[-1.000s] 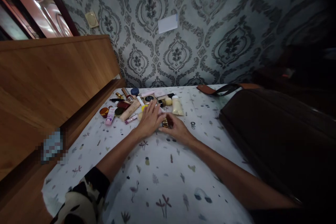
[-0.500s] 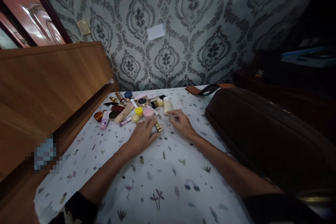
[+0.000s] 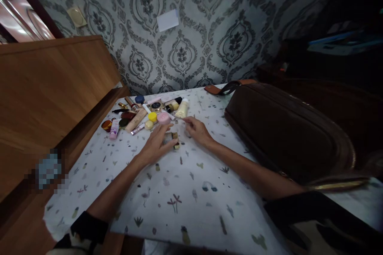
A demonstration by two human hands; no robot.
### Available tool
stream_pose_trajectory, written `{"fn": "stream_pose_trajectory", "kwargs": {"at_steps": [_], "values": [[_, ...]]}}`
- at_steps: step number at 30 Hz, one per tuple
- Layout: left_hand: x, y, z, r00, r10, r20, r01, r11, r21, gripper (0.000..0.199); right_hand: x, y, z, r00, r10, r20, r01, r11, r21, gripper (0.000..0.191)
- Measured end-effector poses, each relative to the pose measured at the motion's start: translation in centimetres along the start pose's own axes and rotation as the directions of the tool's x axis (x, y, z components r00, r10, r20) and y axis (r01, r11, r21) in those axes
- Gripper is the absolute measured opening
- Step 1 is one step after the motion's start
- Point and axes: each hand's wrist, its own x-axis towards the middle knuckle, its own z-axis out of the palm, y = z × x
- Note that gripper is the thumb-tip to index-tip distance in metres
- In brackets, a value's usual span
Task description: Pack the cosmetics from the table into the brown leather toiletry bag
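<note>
My left hand (image 3: 157,142) curves around a small clear bottle with a gold cap (image 3: 175,140), its thumb across the near side. Just right of it, my right hand (image 3: 198,130) has its index finger stretched toward the flat end of a pale cream tube (image 3: 182,109); I see nothing in its fingers. The tube lies tilted with its white cap pointing away. Close beyond my left hand are a pink round jar (image 3: 163,118), a yellow-lidded jar (image 3: 152,117) and a small cream-coloured jar (image 3: 149,125).
Several cosmetics crowd the back left, including a beige tube (image 3: 136,120), a lilac tube (image 3: 114,129), an amber jar (image 3: 107,125) and a blue lid (image 3: 139,99). On the right stands a dark brown bag (image 3: 278,127). A wooden board (image 3: 56,71) borders the left.
The cream tube has turned and shifted left against the other cosmetics, and my right fingers have come away from it. More of the gold-capped bottle shows in my left hand. The camera view has shifted.
</note>
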Motion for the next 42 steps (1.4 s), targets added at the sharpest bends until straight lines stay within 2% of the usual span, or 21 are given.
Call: {"fn": "stream_pose_trajectory", "kwargs": {"at_steps": [3,6,9,15,21,27,31,34,38,42], "values": [[0.0,0.4,0.4,0.997,-0.082,0.002,0.082,0.996,0.025,0.052,-2.5,-1.7,-0.1,0.998,-0.042,0.047,0.039,0.997,0.061,0.037],[-1.0,1.4,0.0,0.991,-0.053,0.119,0.047,0.998,0.052,0.051,-4.9,-3.3,-0.4,0.992,-0.079,0.094,0.067,0.991,0.117,0.035],[-3.0,2.5,-0.9,0.986,-0.004,0.167,-0.016,0.993,0.114,0.056,-7.2,-4.4,-0.8,0.987,-0.093,0.127,0.072,0.984,0.164,0.031],[-5.8,3.3,-1.4,0.962,-0.078,0.261,0.047,0.991,0.124,0.074,-11.0,-5.9,-1.9,0.978,-0.088,0.19,0.053,0.981,0.185,0.03],[-6.1,3.9,-0.3,0.98,-0.028,0.195,0.017,0.998,0.057,0.063,-12.0,-6.9,-2.5,0.969,-0.079,0.233,0.024,0.973,0.23,0.04],[-4.1,5.4,2.7,0.997,0.071,-0.011,-0.071,0.997,0.005,0.062,-11.5,-6.8,-2.5,0.994,0.011,0.109,-0.048,0.938,0.342,0.054],[-2.4,5.9,5.3,0.98,0.175,-0.097,-0.165,0.981,0.1,0.068,-10.9,-6.5,-3.4,0.999,0.036,0.005,-0.035,0.963,0.268,0.057],[-1.7,5.5,6.8,0.962,0.249,-0.11,-0.238,0.966,0.102,0.07,-10.7,-6.2,-4.1,1.0,0.007,-0.01,-0.006,0.99,0.141,0.054],[-1.7,4.8,7.5,0.971,0.225,-0.085,-0.218,0.972,0.085,0.073,-10.7,-6.0,-4.2,1.0,0.012,0.007,-0.012,0.999,0.047,0.051],[-2.1,4.8,7.2,0.989,0.132,-0.074,-0.13,0.991,0.026,0.072,-10.9,-6.2,-4.0,0.999,-0.02,0.04,0.02,1.0,-0.006,0.045]]}}
